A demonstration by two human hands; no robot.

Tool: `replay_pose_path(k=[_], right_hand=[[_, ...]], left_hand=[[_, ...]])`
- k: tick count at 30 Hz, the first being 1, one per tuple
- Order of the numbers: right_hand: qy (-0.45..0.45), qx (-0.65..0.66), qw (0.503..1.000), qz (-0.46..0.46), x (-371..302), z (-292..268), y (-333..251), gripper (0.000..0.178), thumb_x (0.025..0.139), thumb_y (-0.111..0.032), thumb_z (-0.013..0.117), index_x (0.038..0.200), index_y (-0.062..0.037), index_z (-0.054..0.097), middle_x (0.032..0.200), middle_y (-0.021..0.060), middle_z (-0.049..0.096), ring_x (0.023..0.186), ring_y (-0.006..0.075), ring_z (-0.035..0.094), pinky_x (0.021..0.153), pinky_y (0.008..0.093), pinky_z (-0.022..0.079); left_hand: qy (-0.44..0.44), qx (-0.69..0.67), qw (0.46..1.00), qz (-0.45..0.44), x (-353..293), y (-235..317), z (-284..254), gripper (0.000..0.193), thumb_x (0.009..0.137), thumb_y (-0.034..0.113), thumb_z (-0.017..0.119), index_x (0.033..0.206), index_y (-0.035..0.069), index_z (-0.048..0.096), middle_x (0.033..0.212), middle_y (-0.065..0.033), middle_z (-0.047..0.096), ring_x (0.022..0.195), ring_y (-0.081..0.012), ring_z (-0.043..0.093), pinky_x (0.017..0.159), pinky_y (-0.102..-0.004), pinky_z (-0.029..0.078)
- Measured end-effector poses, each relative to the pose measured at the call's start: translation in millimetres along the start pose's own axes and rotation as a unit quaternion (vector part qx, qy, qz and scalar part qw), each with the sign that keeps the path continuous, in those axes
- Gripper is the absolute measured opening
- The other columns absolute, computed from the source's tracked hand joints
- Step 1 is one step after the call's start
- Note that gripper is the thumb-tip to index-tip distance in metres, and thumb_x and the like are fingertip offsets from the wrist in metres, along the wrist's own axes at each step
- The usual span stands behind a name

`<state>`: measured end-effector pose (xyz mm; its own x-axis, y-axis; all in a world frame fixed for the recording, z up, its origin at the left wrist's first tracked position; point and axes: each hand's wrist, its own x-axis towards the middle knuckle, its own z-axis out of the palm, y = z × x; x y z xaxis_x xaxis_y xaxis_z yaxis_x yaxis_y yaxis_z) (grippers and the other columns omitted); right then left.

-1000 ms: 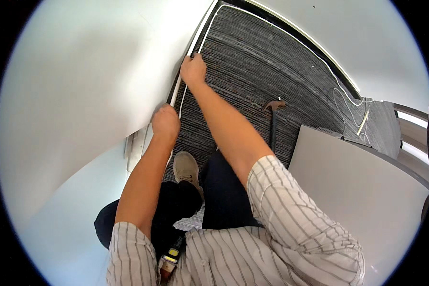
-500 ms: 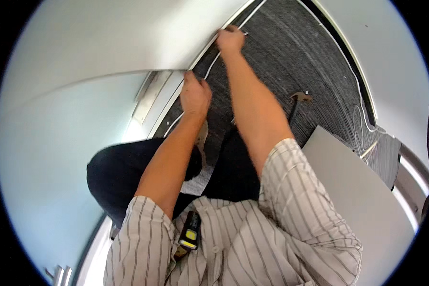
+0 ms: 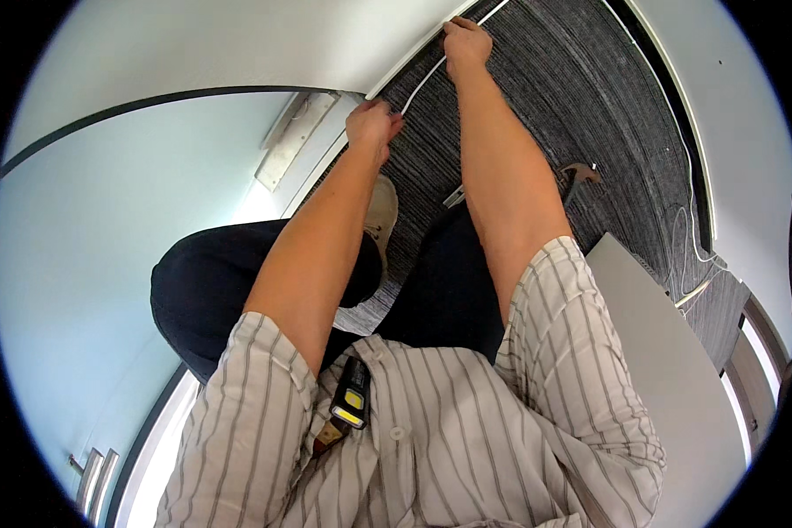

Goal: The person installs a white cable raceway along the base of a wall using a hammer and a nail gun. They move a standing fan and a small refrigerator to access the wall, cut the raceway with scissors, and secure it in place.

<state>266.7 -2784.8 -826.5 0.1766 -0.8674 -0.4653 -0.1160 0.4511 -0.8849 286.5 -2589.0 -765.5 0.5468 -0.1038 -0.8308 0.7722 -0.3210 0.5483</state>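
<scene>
A large white panel (image 3: pixel 220 48) rises at the upper left, its lower edge near the carpet. My left hand (image 3: pixel 371 128) is closed at the panel's lower near corner, fingers curled and partly hidden. Farther along the same edge, my right hand (image 3: pixel 468 44) grips it with the fingertips over the rim. A white cable (image 3: pixel 425 86) lies on the carpet beside the edge and passes close to both hands. Between the white panel and a pale blue panel (image 3: pixel 123 220) runs a dark gap (image 3: pixel 150 103).
A claw hammer (image 3: pixel 581 172) lies on the dark carpet (image 3: pixel 537 97) right of my right forearm. A grey board (image 3: pixel 660 352) stands at my right, with loose white cables (image 3: pixel 680 246) beyond it. A small metal piece (image 3: pixel 453 195) is by my knee. A flashlight (image 3: pixel 350 400) hangs on my shirt.
The dark gap between the white panel and the blue panel has widened. Both hands have shifted farther away and slightly right in view, still at the panel's edge.
</scene>
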Motion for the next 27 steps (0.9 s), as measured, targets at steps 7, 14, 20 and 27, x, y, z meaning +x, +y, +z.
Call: replay_pose_path(k=[7, 14, 20, 27], right_hand=[[0.012, 0.107, 0.994, 0.0, 1.7, 3.1, -4.4, 0.023, 0.083, 0.001, 0.066, 0.104, 0.0084, 0.065, 0.09, 0.0169, 0.069, 0.076, 0.0256, 0.068, 0.062, 0.0344, 0.054], [0.049, -0.005, 0.997, -0.053, 16.8, 2.7, 9.6, 0.023, 0.078, -0.005, 0.069, 0.099, 0.0056, 0.069, 0.094, 0.0165, 0.071, 0.081, 0.0272, 0.069, 0.072, 0.037, 0.054], [0.022, 0.138, 0.989, 0.044, 19.5, 6.9, 13.1, 0.023, 0.082, -0.003, 0.057, 0.101, 0.0056, 0.065, 0.087, 0.0134, 0.066, 0.072, 0.0237, 0.063, 0.06, 0.0333, 0.05], [-0.123, 0.204, 0.957, 0.165, -14.7, -20.5, -47.6, 0.039, 0.088, -0.012, 0.053, 0.125, 0.0013, 0.055, 0.105, 0.01, 0.061, 0.095, 0.0212, 0.057, 0.085, 0.0387, 0.047]], left_hand=[[-0.011, -0.102, 0.993, 0.054, 13.5, -10.4, -24.3, 0.035, 0.09, 0.002, 0.053, 0.123, -0.009, 0.05, 0.095, -0.0167, 0.062, 0.082, -0.0277, 0.065, 0.07, -0.0353, 0.058], [0.178, 0.354, 0.862, 0.315, 25.4, -11.9, -8.7, 0.044, 0.078, 0.027, 0.073, 0.104, -0.008, 0.065, 0.082, -0.0189, 0.07, 0.069, -0.0289, 0.068, 0.069, -0.0375, 0.054], [0.146, 0.485, 0.766, 0.395, 7.1, 13.6, -6.1, 0.041, 0.081, 0.034, 0.069, 0.098, -0.003, 0.07, 0.097, -0.0257, 0.068, 0.092, -0.0411, 0.066, 0.084, -0.047, 0.05], [0.161, 0.452, 0.788, 0.386, -9.4, 18.4, 12.1, 0.041, 0.08, 0.035, 0.07, 0.098, -0.002, 0.072, 0.099, -0.0234, 0.069, 0.096, -0.04, 0.066, 0.087, -0.0455, 0.05]])
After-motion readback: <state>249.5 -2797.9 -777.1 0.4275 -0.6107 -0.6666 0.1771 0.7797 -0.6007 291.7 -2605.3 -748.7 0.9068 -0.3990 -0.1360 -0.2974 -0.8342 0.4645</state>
